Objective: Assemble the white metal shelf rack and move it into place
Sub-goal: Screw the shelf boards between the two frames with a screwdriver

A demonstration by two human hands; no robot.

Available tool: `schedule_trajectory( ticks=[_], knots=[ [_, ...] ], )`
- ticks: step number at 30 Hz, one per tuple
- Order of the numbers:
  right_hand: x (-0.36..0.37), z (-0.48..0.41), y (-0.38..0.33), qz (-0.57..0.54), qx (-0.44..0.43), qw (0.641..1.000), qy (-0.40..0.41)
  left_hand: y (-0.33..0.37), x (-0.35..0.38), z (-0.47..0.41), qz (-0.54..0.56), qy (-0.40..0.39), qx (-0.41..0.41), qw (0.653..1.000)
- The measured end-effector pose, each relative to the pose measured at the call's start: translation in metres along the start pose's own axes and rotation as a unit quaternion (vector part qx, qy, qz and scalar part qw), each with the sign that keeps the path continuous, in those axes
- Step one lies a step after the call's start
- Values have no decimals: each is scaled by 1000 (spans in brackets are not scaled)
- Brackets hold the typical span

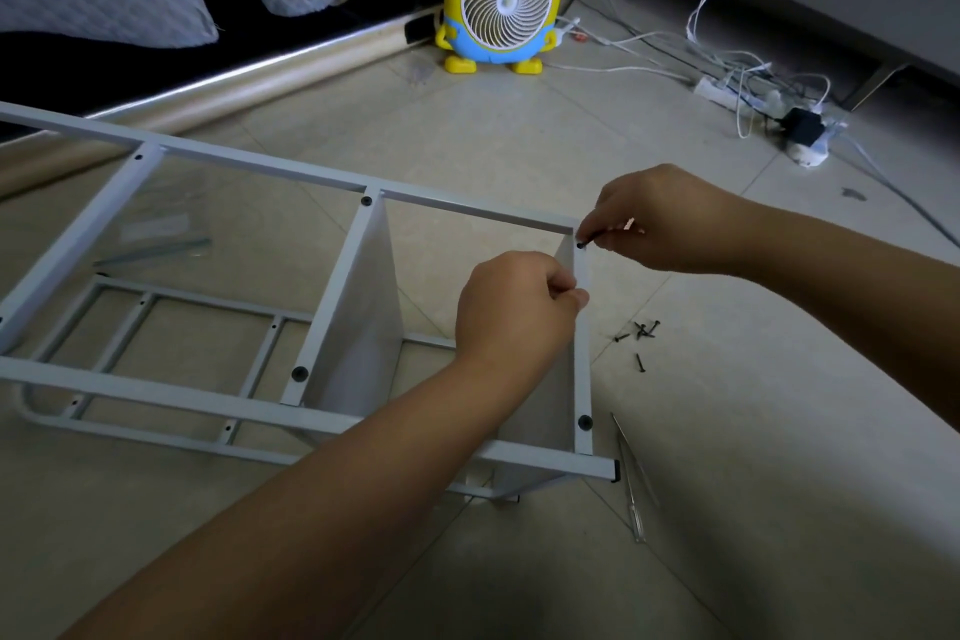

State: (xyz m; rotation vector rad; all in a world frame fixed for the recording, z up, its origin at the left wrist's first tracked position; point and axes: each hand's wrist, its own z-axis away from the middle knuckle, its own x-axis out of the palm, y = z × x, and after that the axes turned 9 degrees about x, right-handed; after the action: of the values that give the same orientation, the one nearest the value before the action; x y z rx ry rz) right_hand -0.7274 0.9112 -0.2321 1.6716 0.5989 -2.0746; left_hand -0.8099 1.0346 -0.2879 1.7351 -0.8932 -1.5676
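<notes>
Your left hand pinches the white metal shelf panel steady at frame centre — your right hand pinches a small black screw into its corner hole.

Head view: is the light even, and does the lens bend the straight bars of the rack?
In the head view the light is dim and uneven: dark at upper left, a glare strip along the metal trim; wide-angle bowing is only slight on the long bars of the white rack.
</notes>
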Motion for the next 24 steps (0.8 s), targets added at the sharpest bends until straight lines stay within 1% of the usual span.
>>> schedule_trajectory(
  ticks=[5, 12, 24],
  knots=[
    [-2, 1, -7, 23, 0, 999, 26, 0, 1, 0, 3, 0, 2, 1000],
    [-10, -6, -15, 107, 4, 994, -17, -2, 3, -1, 6, 1, 0, 1000],
    [-2, -13, -16, 162, 12, 986, -38, -3, 3, 0, 15, -1, 6, 1000]
  ],
)
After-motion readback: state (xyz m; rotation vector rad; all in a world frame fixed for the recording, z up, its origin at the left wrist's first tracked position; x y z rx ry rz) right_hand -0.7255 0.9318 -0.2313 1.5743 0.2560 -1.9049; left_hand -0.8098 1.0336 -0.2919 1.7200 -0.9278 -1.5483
